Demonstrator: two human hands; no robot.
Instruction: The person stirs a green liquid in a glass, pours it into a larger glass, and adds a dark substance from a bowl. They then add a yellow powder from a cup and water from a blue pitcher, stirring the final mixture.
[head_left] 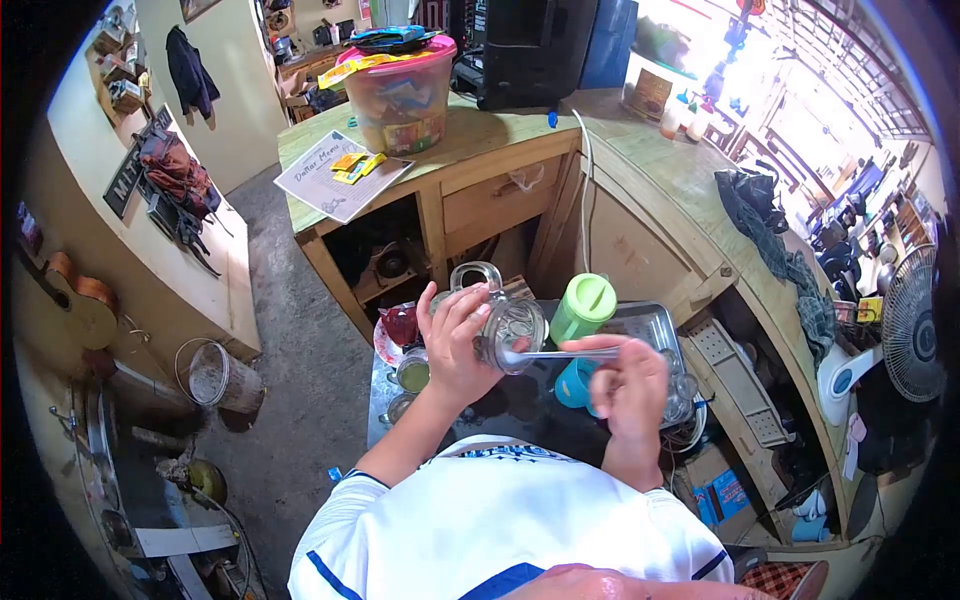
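Observation:
My left hand (456,345) is wrapped round a clear glass mug (516,336), tipped so that its mouth faces right. Pinched in my right hand (632,395) is a metal spoon (570,354), its bowl at the mouth of the mug. Just beyond the spoon stands a green lidded pitcher (585,305). Below the spoon is a blue cup (573,384), partly hidden by my right hand. A glass with green contents (412,375) is close beside my left wrist. Behind my left hand shows the loop of a glass handle (476,273).
A metal tray (652,322) lies on the dark low table. On the wooden counter are a pink-lidded tub (400,95), a printed menu sheet (325,182) and yellow sachets (355,167). A white cable (586,170) hangs down the counter front. A fan (908,325) stands at right.

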